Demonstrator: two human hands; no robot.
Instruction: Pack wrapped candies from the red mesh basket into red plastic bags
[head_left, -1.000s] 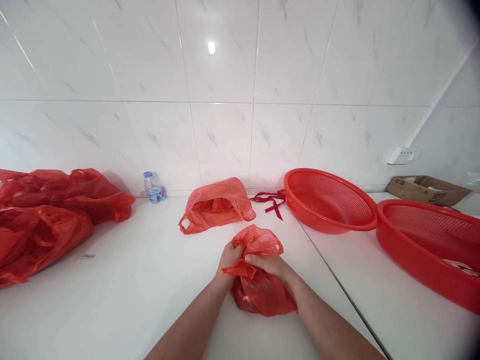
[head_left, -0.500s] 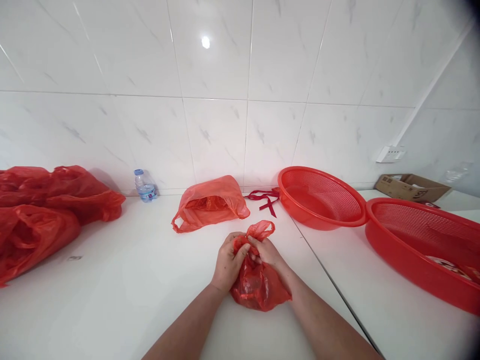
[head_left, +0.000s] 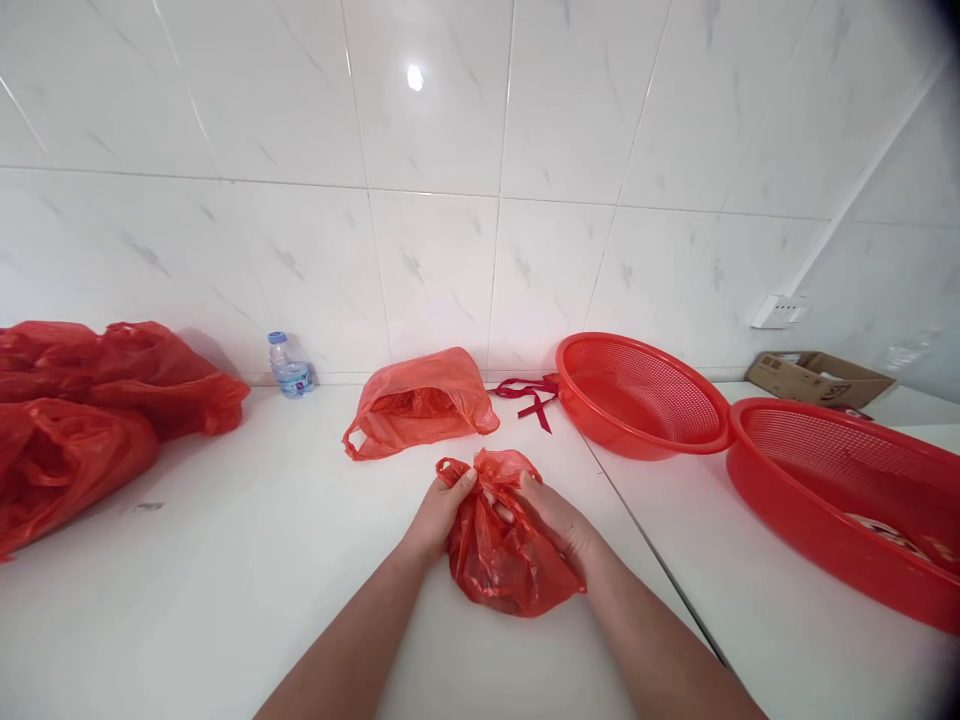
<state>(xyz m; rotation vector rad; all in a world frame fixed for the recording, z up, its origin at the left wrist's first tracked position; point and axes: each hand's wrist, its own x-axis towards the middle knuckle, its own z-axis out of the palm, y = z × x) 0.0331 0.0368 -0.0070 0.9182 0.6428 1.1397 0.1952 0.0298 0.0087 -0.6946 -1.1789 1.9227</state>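
Red bag at 6 o'clock. L hand pinches its bunched top; R hand grips opp. side. Step: prob. working top; next needs firm hold b/w both hands.

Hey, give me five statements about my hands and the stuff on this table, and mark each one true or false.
1. The left hand and right hand are both on the same red bag. True.
2. Another red bag, beyond the hands, has its mouth toward the wall. False: its mouth faces the person.
3. The blue-capped bottle is left of that second bag. True.
4. The dark red ribbon lies inside a perforated basin. False: it lies on the table, left of the basin.
5. The cardboard box is open at the top. True.
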